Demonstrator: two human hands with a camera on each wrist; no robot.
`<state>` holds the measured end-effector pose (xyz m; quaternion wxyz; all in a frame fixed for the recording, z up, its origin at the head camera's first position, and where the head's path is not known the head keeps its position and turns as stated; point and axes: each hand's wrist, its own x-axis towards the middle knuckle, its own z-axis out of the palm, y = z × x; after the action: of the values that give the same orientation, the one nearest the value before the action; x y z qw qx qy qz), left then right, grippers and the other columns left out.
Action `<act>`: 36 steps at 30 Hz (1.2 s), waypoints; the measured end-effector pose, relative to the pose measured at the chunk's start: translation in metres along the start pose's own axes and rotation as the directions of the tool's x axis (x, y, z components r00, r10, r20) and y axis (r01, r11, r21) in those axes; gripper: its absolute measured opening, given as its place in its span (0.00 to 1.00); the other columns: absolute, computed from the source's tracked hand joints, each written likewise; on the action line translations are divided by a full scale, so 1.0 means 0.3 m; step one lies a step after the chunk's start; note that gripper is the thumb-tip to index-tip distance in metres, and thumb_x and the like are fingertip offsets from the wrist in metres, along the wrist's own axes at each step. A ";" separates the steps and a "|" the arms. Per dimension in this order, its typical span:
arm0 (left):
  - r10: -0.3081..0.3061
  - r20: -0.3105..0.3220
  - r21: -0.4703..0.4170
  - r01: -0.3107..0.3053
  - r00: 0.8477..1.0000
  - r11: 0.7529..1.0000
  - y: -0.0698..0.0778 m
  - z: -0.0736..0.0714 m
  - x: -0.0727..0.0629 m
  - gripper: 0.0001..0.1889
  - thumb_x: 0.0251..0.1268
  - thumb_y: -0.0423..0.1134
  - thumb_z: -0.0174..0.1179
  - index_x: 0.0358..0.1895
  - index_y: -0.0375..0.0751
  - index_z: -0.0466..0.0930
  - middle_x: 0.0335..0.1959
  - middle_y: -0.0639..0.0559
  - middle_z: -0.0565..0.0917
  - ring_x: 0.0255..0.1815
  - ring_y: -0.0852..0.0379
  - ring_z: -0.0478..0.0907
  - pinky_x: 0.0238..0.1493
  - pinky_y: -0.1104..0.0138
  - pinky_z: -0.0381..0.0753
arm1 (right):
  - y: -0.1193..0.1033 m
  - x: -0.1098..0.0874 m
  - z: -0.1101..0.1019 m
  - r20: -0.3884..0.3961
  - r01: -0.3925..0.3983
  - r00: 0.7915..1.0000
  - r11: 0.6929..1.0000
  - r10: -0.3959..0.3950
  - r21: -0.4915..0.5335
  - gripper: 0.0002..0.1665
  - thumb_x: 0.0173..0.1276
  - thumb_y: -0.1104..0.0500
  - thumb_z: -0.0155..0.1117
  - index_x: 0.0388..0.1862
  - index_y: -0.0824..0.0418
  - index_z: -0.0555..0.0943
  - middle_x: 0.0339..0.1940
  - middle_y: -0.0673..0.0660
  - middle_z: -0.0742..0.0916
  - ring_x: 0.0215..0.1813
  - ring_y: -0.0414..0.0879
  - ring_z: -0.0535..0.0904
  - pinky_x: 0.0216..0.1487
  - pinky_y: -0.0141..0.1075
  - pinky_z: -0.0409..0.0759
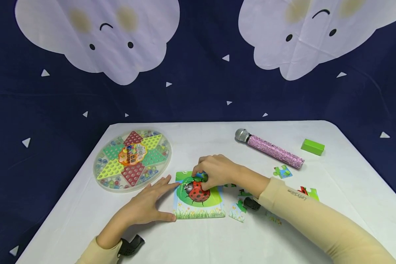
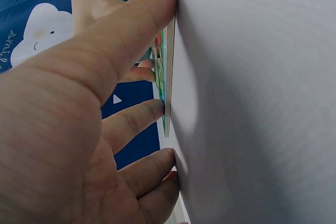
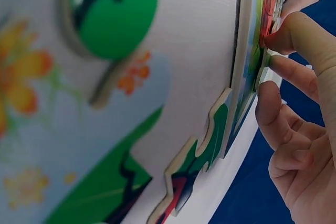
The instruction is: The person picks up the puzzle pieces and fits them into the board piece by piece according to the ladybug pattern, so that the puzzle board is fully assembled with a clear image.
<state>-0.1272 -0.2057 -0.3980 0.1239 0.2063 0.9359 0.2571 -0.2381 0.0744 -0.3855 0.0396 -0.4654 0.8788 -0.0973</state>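
A square ladybug jigsaw puzzle (image 1: pixel 199 213) lies in its tray at mid-table, a red spotted ladybug over green grass and small flowers. My right hand (image 1: pixel 219 170) reaches over its upper part. Thumb and index finger pinch a puzzle piece (image 3: pixel 262 69) there, partly hidden by the hand, close over the tray. My left hand (image 1: pixel 145 205) is spread at the tray's left side, its thumb at the lower left corner and its index fingertip on the left edge. In the left wrist view, the other fingertips (image 2: pixel 167 156) rest on the table beyond the tray's edge.
Several loose puzzle pieces (image 1: pixel 236 212) lie right of the tray, some under my right forearm; another piece (image 1: pixel 283 171) lies farther back. A round marble board game (image 1: pixel 133 161) sits at left. A pink glitter microphone (image 1: pixel 274 149) and a green block (image 1: pixel 312 146) lie back right.
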 end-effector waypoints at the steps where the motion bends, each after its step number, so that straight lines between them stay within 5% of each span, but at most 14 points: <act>1: 0.001 -0.001 0.001 -0.001 1.000 1.000 0.000 0.000 0.000 0.54 0.51 0.64 0.81 0.82 0.53 0.68 0.87 0.35 0.58 0.88 0.31 0.54 0.83 0.25 0.48 | -0.001 0.000 -0.001 0.001 0.000 1.000 1.000 0.000 -0.004 0.24 0.58 0.47 0.80 0.55 0.46 0.92 0.45 0.49 0.90 0.44 0.42 0.87 0.41 0.39 0.89; 36: 0.010 0.001 0.003 -0.010 1.000 1.000 -0.002 -0.001 0.002 0.54 0.51 0.64 0.80 0.82 0.52 0.68 0.87 0.34 0.58 0.88 0.30 0.54 0.82 0.24 0.49 | -0.017 -0.004 -0.018 0.064 -0.025 0.998 1.000 0.026 -0.011 0.20 0.66 0.47 0.80 0.56 0.46 0.92 0.48 0.48 0.91 0.43 0.39 0.86 0.40 0.38 0.89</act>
<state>-0.1279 -0.2059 -0.3980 0.1227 0.2115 0.9352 0.2561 -0.2342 0.0732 -0.3792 0.0670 -0.4572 0.8835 -0.0773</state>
